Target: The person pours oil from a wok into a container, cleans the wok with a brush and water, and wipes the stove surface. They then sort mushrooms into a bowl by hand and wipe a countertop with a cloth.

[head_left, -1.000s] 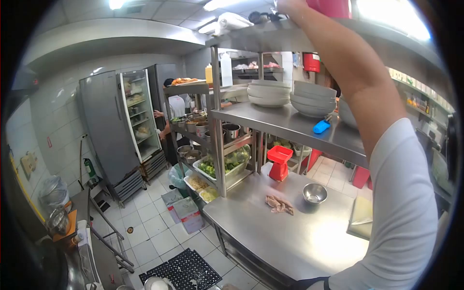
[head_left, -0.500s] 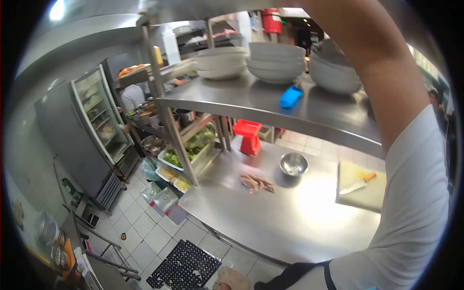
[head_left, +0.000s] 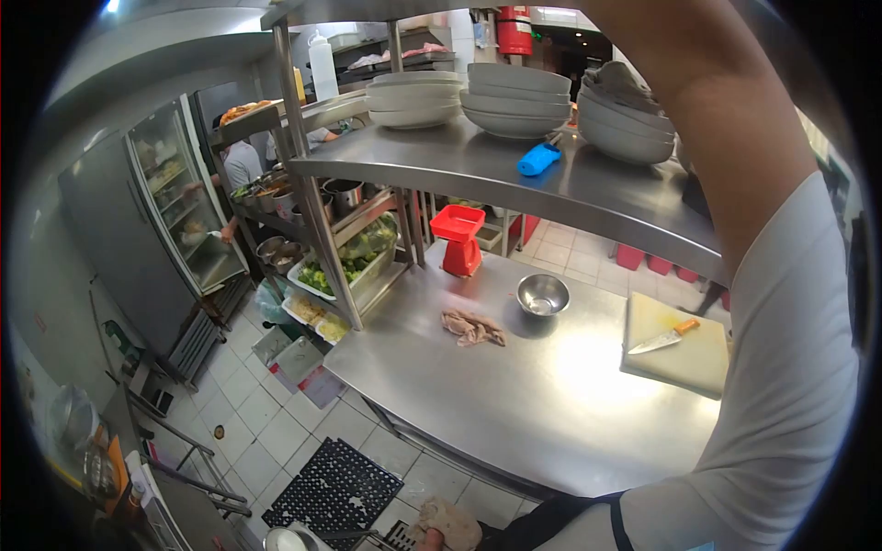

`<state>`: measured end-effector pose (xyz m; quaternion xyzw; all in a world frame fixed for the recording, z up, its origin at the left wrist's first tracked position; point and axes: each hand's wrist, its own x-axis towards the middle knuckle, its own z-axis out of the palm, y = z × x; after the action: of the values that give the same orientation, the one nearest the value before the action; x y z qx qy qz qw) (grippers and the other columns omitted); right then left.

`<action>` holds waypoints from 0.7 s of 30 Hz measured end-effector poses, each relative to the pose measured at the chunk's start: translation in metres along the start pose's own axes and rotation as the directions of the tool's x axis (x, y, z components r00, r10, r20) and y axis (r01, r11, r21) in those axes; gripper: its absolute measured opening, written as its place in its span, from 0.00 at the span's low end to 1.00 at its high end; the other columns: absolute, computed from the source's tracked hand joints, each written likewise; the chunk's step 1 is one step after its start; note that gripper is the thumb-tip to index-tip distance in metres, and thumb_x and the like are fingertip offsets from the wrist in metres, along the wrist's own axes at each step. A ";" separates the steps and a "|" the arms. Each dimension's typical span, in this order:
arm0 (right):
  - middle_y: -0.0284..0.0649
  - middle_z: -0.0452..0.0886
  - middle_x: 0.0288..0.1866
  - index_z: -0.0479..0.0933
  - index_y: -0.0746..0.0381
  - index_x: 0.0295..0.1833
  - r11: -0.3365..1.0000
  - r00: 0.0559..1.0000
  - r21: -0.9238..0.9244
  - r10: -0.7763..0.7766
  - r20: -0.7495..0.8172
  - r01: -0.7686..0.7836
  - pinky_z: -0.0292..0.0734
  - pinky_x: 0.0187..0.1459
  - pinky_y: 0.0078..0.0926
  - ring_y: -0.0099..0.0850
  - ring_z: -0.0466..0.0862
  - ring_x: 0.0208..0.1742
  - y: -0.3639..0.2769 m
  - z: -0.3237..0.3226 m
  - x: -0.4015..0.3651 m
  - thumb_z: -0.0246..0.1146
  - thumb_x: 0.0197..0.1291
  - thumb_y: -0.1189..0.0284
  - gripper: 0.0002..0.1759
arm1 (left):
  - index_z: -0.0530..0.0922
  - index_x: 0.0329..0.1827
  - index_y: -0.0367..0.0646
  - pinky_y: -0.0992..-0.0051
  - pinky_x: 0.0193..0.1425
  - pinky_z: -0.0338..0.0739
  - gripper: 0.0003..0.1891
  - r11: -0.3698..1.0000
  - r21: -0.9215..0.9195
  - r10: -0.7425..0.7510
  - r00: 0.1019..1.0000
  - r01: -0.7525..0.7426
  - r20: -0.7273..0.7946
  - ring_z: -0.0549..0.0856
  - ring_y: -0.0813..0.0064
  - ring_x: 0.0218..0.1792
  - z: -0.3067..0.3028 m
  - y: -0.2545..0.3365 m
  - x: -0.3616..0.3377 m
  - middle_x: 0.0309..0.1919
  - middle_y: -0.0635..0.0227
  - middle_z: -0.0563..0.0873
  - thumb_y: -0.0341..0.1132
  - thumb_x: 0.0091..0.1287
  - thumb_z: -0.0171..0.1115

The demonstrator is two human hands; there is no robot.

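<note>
My right arm (head_left: 735, 119) reaches up past the upper steel shelf, and its hand is beyond the top edge of the view. At the bottom edge a small bit of skin, seemingly my left hand (head_left: 430, 540), shows beside a beige, cloth-like thing (head_left: 455, 522); its fingers are mostly hidden. On the steel table (head_left: 514, 404) lie pieces of raw meat (head_left: 473, 328), with a metal bowl (head_left: 543, 296) to their right. An orange-handled knife (head_left: 663, 337) rests on a pale cutting board (head_left: 684, 365). Behind the meat stands a red scale (head_left: 457, 241).
Stacked bowls (head_left: 514, 106) and a blue object (head_left: 539, 160) sit on the upper shelf (head_left: 423, 170). Trays of greens (head_left: 354, 262) stand at the left. Beyond is a fridge (head_left: 175, 211) with a person near it. A black mat (head_left: 333, 491) lies on the tiled floor.
The view has shifted slightly, so the table and shelf sit higher and further left. A round white-filled container and a dark handle now show at the bottom edge. My right arm stays raised.
</note>
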<state>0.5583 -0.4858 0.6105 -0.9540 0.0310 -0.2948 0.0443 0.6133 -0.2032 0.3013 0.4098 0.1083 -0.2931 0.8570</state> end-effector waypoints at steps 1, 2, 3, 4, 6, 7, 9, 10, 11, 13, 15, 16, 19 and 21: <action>0.41 0.84 0.37 0.83 0.58 0.43 1.000 1.000 -0.001 0.009 0.015 -0.009 0.79 0.37 0.37 0.38 0.83 0.34 -0.004 -0.001 -0.006 0.59 0.68 0.62 0.12 | 0.70 0.70 0.42 0.61 0.59 0.79 0.27 1.000 0.023 -0.001 1.000 0.001 -0.007 0.82 0.64 0.57 0.006 0.003 -0.010 0.61 0.57 0.80 0.43 0.73 0.63; 0.41 0.83 0.36 0.83 0.58 0.43 1.000 1.000 -0.006 0.011 0.024 -0.011 0.79 0.37 0.37 0.38 0.83 0.34 -0.008 -0.002 -0.011 0.59 0.68 0.62 0.12 | 0.70 0.70 0.42 0.61 0.59 0.80 0.26 0.999 0.036 -0.001 1.000 0.001 0.002 0.83 0.64 0.56 0.009 0.006 -0.014 0.60 0.57 0.80 0.43 0.73 0.63; 0.40 0.83 0.36 0.83 0.58 0.42 1.000 0.999 -0.010 0.010 0.034 -0.009 0.79 0.37 0.37 0.38 0.83 0.34 -0.013 -0.003 -0.015 0.59 0.69 0.62 0.12 | 0.71 0.70 0.42 0.61 0.58 0.80 0.26 0.999 0.031 0.021 0.999 -0.022 0.026 0.83 0.64 0.55 0.010 0.005 -0.018 0.59 0.57 0.81 0.42 0.73 0.64; 0.40 0.83 0.36 0.83 0.58 0.42 1.000 0.999 -0.020 0.001 0.044 0.000 0.79 0.36 0.37 0.37 0.83 0.33 -0.017 -0.004 -0.018 0.59 0.69 0.62 0.12 | 0.69 0.71 0.41 0.58 0.60 0.79 0.30 0.999 -0.020 0.032 0.994 -0.030 0.106 0.82 0.62 0.57 -0.017 -0.016 0.007 0.60 0.58 0.81 0.47 0.71 0.63; 0.39 0.83 0.35 0.83 0.58 0.42 0.999 0.998 -0.035 -0.019 0.060 0.021 0.78 0.35 0.37 0.37 0.83 0.33 -0.027 -0.005 -0.019 0.59 0.69 0.62 0.12 | 0.66 0.73 0.40 0.51 0.65 0.76 0.38 0.994 -0.112 0.044 0.965 -0.015 0.258 0.81 0.56 0.61 -0.067 -0.053 0.046 0.62 0.58 0.80 0.56 0.68 0.63; 0.39 0.83 0.35 0.83 0.58 0.41 0.998 0.997 -0.045 -0.032 0.069 0.035 0.78 0.35 0.37 0.37 0.83 0.32 -0.031 -0.006 -0.019 0.59 0.69 0.62 0.12 | 0.66 0.73 0.39 0.52 0.65 0.76 0.37 0.995 -0.093 0.045 0.960 -0.019 0.276 0.81 0.57 0.61 -0.062 -0.050 0.040 0.62 0.58 0.80 0.56 0.68 0.62; 0.39 0.83 0.34 0.83 0.58 0.41 0.996 0.995 -0.059 -0.067 0.075 0.072 0.78 0.34 0.37 0.36 0.82 0.32 -0.037 -0.008 -0.013 0.58 0.70 0.62 0.12 | 0.66 0.73 0.39 0.54 0.65 0.76 0.36 1.000 -0.022 0.009 0.949 -0.002 0.314 0.81 0.58 0.61 -0.035 -0.035 0.029 0.62 0.58 0.80 0.55 0.70 0.61; 0.38 0.83 0.34 0.82 0.58 0.41 0.994 0.993 -0.059 -0.085 0.080 0.090 0.78 0.34 0.36 0.36 0.82 0.31 -0.038 -0.008 -0.009 0.58 0.70 0.62 0.12 | 0.66 0.73 0.40 0.56 0.64 0.77 0.36 0.999 -0.037 -0.024 0.949 0.038 0.316 0.81 0.58 0.61 -0.035 -0.034 0.028 0.62 0.57 0.79 0.55 0.70 0.60; 0.38 0.83 0.34 0.82 0.58 0.41 0.991 0.991 -0.061 -0.112 0.078 0.117 0.78 0.34 0.36 0.36 0.82 0.31 -0.039 -0.008 -0.006 0.58 0.70 0.62 0.12 | 0.66 0.73 0.40 0.57 0.63 0.78 0.35 0.996 -0.053 -0.047 0.945 0.068 0.323 0.81 0.58 0.61 -0.035 -0.037 0.036 0.63 0.57 0.79 0.55 0.71 0.60; 0.38 0.83 0.33 0.82 0.58 0.40 0.984 0.984 -0.053 -0.168 0.066 0.172 0.78 0.33 0.36 0.36 0.82 0.31 -0.040 -0.006 0.000 0.58 0.71 0.62 0.13 | 0.64 0.75 0.42 0.59 0.61 0.79 0.35 0.992 -0.097 -0.043 0.928 0.084 0.370 0.81 0.58 0.60 -0.025 -0.034 0.050 0.65 0.55 0.77 0.55 0.72 0.59; 0.37 0.82 0.32 0.82 0.58 0.40 0.963 0.964 -0.059 -0.258 0.066 0.261 0.77 0.32 0.36 0.35 0.82 0.30 -0.045 0.002 0.012 0.58 0.71 0.62 0.13 | 0.62 0.76 0.43 0.62 0.58 0.81 0.36 0.981 -0.170 0.002 0.884 0.088 0.468 0.81 0.60 0.59 0.008 -0.038 0.070 0.67 0.54 0.75 0.55 0.72 0.58; 0.37 0.82 0.32 0.82 0.57 0.39 0.954 0.955 -0.078 -0.284 0.091 0.291 0.77 0.32 0.36 0.35 0.82 0.30 -0.050 0.002 0.018 0.58 0.71 0.62 0.13 | 0.61 0.77 0.44 0.63 0.57 0.81 0.36 0.978 -0.177 -0.012 0.871 0.113 0.490 0.81 0.60 0.59 0.019 -0.041 0.078 0.68 0.54 0.74 0.55 0.73 0.57; 0.36 0.82 0.31 0.82 0.57 0.39 0.975 0.959 -0.012 -0.217 0.179 0.223 0.77 0.31 0.35 0.34 0.81 0.29 -0.043 0.013 0.009 0.57 0.72 0.62 0.13 | 0.59 0.78 0.47 0.64 0.55 0.82 0.36 0.970 -0.176 -0.039 0.822 0.168 0.569 0.81 0.61 0.58 0.043 -0.051 0.094 0.71 0.55 0.72 0.56 0.73 0.56; 0.37 0.83 0.29 0.83 0.55 0.38 0.936 0.984 0.316 -0.119 -0.130 0.155 0.77 0.30 0.37 0.36 0.82 0.28 -0.001 0.068 -0.065 0.58 0.71 0.63 0.13 | 0.59 0.78 0.48 0.64 0.54 0.82 0.36 0.975 -0.149 -0.038 0.786 0.163 0.617 0.81 0.62 0.58 0.051 -0.055 0.090 0.71 0.56 0.72 0.56 0.73 0.56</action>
<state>0.5432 -0.4746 0.5183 -0.9160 -0.0822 -0.3498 0.1784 0.6505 -0.3071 0.2602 0.2014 -0.1243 -0.4430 0.8647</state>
